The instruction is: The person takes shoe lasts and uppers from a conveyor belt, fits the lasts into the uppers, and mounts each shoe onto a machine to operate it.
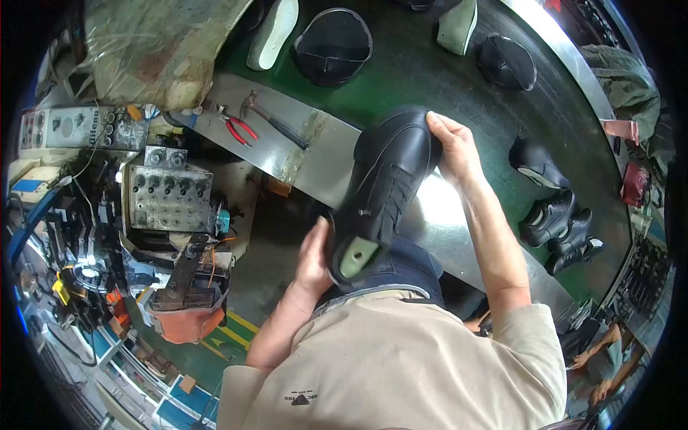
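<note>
A black lace-up shoe [387, 179] with a green shoe last [358, 256] inside it is held between my two hands, its toe pointing away from me. My right hand [455, 147] grips the toe end from the right side, thumb on the upper. At the heel end, my left hand [313, 258] is wrapped around the left side; some of its fingers are hidden behind the shoe. A hammer [276, 122] and red-handled pincers [238, 129] lie on the metal ledge left of the shoe.
The green and black conveyor [401, 72] carries a black shoe upper [333, 50], another upper [507, 63], a pale last [274, 32] and several black shoes [548, 218]. A machine with a control box [170, 197] stands at left. Another person's arm [598, 347] shows at lower right.
</note>
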The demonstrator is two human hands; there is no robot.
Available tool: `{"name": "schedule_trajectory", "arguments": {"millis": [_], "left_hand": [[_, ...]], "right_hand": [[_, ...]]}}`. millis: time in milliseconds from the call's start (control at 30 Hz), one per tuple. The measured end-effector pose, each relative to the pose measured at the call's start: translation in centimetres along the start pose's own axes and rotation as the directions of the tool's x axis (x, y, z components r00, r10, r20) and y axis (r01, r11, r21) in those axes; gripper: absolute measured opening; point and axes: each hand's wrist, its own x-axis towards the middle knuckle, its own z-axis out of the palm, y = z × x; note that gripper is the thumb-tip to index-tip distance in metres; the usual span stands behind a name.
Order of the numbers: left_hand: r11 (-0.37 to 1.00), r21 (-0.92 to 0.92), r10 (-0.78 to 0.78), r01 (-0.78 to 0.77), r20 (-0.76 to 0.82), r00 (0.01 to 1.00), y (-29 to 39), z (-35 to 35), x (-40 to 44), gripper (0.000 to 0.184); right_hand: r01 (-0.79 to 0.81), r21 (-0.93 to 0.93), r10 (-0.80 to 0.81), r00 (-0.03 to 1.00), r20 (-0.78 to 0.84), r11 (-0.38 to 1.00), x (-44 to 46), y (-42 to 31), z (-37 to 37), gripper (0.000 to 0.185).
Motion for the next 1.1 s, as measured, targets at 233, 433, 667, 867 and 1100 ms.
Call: {"name": "schedule_trajectory", "arguments": {"millis": [233,433,667,867,1100], "left_hand": [[0.966,-0.185,-0.111,0.183,0.341,0.933,7.5,-1.4,-0.4,0.041],[0.905,0.189,0.426,-0.382,-0.390,0.816,6.4,-4.3,-4.4,0.029],[0.763,0.341,0.639,-0.550,-0.528,0.559,12.8,-13.1,-12.9,0.033],[0.670,0.314,0.671,-0.673,-0.644,0.368,18.8,-21.2,-22.9,0.034],[0.485,0.218,0.682,-0.847,-0.701,0.210,22.8,-31.5,-30.8,0.030]], "right_hand": [[-0.194,-0.156,0.236,0.916,0.323,0.968,0.1,0.2,9.3,0.024],[-0.202,-0.182,0.259,0.886,0.383,0.962,-2.1,5.0,19.4,0.020],[0.148,-0.365,0.055,0.869,0.491,0.919,-6.5,12.2,37.0,0.029],[0.195,-0.188,0.003,0.688,0.726,0.963,-12.8,17.5,52.2,0.030],[0.305,-0.235,0.001,0.608,0.794,0.923,-16.8,26.9,62.3,0.025]]}}
